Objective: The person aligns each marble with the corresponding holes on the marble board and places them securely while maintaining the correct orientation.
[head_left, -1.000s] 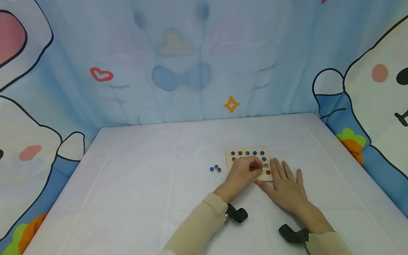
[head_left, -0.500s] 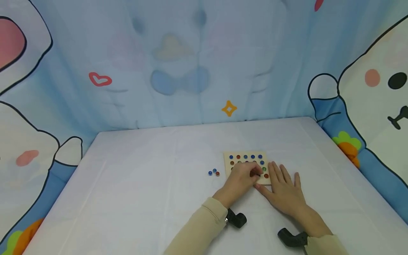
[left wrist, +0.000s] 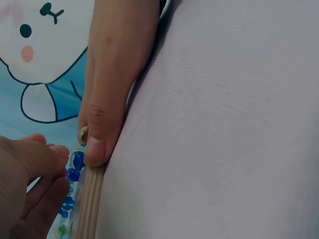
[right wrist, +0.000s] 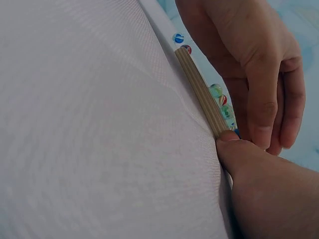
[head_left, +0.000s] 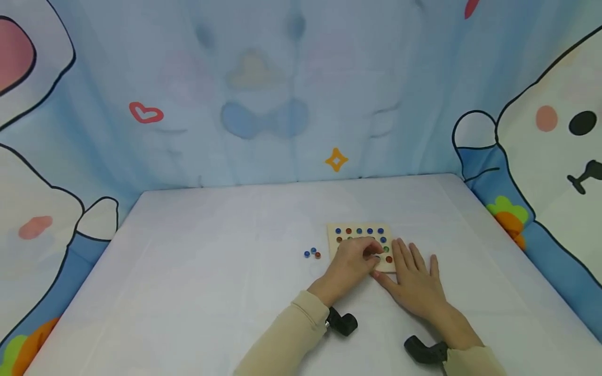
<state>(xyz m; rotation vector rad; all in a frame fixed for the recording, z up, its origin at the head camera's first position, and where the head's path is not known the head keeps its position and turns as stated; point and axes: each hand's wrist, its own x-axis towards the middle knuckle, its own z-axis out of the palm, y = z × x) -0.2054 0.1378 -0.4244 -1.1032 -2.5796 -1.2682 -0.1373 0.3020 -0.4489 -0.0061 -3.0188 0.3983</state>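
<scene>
A desk (head_left: 197, 271) with a white cloth stands before a light blue curtain (head_left: 263, 94) printed with cartoon animals.

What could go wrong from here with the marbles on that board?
1. The left hand works with curled fingers over the filled wooden board; a brush could knock seated marbles out.
2. The right hand only lies flat beside the board, thumb against its edge, so the board might slide on the smooth white tablecloth.
3. Three loose marbles lie left of the board and could roll off.
</scene>
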